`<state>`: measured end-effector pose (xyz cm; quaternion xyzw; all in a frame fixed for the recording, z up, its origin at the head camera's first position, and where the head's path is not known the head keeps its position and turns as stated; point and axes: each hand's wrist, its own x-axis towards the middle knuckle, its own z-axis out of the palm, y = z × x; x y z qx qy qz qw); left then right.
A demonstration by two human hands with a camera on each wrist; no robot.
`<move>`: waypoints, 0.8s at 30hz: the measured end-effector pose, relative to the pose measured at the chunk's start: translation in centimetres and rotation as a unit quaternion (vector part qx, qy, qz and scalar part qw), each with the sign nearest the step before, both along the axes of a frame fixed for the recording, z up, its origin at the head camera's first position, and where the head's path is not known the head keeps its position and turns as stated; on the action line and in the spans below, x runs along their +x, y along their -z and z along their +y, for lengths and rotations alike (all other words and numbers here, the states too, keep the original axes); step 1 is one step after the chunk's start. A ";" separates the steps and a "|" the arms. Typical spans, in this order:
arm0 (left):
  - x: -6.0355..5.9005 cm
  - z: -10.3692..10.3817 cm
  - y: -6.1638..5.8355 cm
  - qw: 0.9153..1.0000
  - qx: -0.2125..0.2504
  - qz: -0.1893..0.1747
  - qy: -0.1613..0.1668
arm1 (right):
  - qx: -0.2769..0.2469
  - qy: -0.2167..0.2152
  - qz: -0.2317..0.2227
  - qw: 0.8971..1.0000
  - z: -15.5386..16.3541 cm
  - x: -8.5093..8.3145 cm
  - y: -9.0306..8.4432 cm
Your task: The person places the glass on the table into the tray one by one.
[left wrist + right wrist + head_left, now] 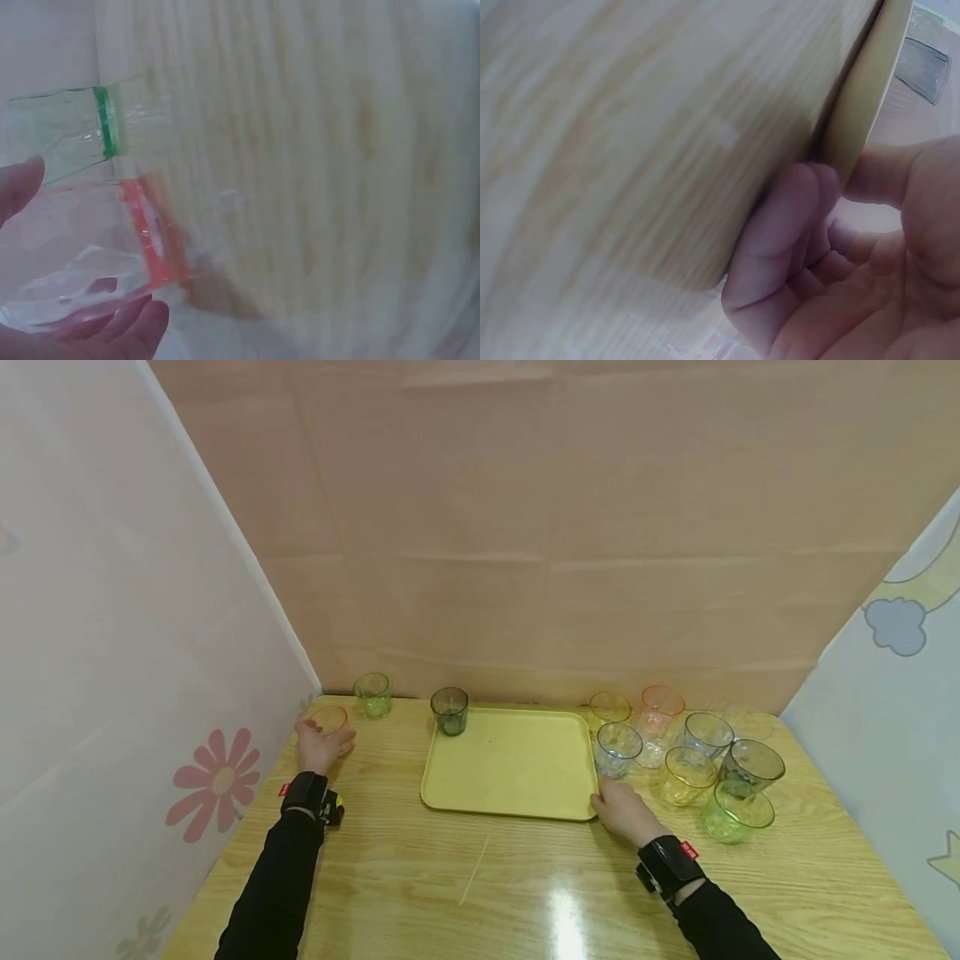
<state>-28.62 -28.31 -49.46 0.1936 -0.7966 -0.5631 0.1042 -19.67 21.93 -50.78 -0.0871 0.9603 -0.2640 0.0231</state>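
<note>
My left hand (324,745) grips a clear cup with an orange rim (330,722) at the table's far left. In the left wrist view my fingers (131,326) curl round that orange-rimmed cup (97,255), and a green-rimmed cup (60,142) stands just behind it. A flat yellow tray (517,777) lies mid-table. My right hand (609,800) pinches its near right corner. The right wrist view shows fingers (780,225) tucked under the tray's edge (866,90) and the thumb above it. A dark grey cup (450,710) stands at the tray's far left corner.
The green cup (372,695) stands near the back wall, left of the tray. Several coloured cups cluster right of the tray, among them a blue one (618,749) close to my right hand and a green one (737,812). Cloth walls close in three sides.
</note>
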 end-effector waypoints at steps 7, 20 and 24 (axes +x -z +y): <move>-0.3 -0.4 0.2 0.999 0.014 -0.014 0.026 | -0.003 0.003 -0.010 1.000 0.0 0.0 0.0; -0.3 2.5 -1.1 0.997 -0.017 0.015 0.075 | 0.002 0.004 -0.011 1.000 -0.1 0.1 -0.2; -0.4 3.4 -1.1 0.995 -0.006 0.019 0.102 | 0.002 0.003 -0.013 1.000 -0.2 0.1 -0.2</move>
